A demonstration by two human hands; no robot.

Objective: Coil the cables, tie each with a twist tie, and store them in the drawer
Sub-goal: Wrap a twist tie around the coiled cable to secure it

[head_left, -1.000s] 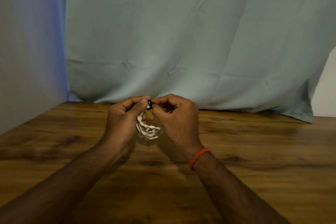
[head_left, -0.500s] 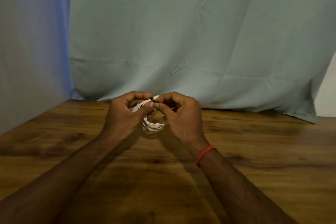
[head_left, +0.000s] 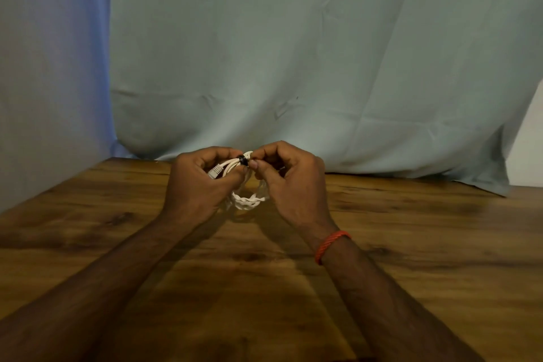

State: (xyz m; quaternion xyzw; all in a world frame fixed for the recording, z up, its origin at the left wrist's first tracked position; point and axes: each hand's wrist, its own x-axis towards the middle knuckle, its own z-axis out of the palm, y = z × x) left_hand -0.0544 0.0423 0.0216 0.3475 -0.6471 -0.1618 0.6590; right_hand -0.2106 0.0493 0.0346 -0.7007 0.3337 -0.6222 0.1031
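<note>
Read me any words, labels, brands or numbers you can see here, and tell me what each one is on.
None can be read.
Cable: white, no print visible.
Plug: too small to show any marking.
Tie: plain black.
Wristband: plain red.
Cloth and table: no writing.

Both forearms are bare to the lower edge of view; no sleeves visible. The right wrist carries one braided orange-red thread band [head_left: 331,245], worn snug just behind the right hand [head_left: 293,182]. The left hand [head_left: 197,185] is unadorned.
</note>
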